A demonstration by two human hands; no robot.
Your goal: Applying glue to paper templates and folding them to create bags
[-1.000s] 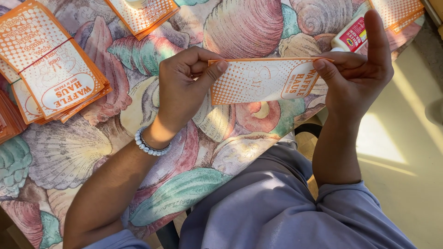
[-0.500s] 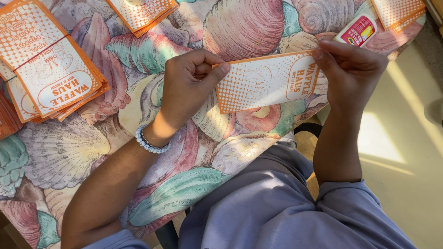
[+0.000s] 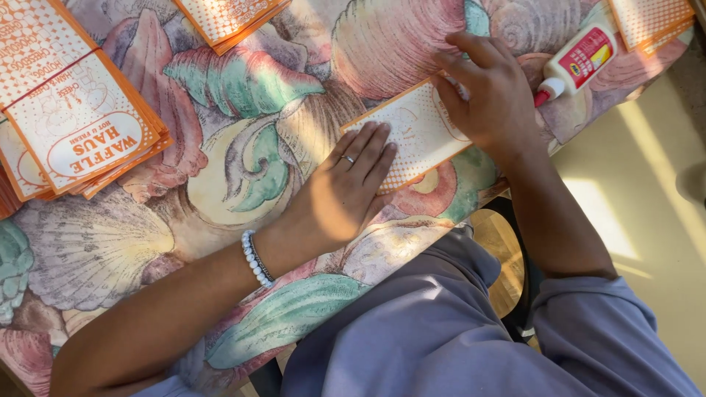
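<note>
An orange-and-white printed paper piece (image 3: 415, 132) lies flat on the shell-patterned tablecloth (image 3: 257, 147). My left hand (image 3: 346, 187) presses flat on its left end, fingers together, a ring on one finger and a bead bracelet at the wrist. My right hand (image 3: 489, 92) presses down on its right end, fingers spread over the paper. Neither hand grips anything.
A white glue bottle (image 3: 581, 62) with a red tip lies just right of my right hand. Stacks of the same orange printed papers sit at far left (image 3: 73, 132), top middle (image 3: 228, 18) and top right (image 3: 651, 22). The table edge runs along the lower right, floor beyond.
The paper piece was held up between both hands; now it lies on the table with both hands pressing it flat.
</note>
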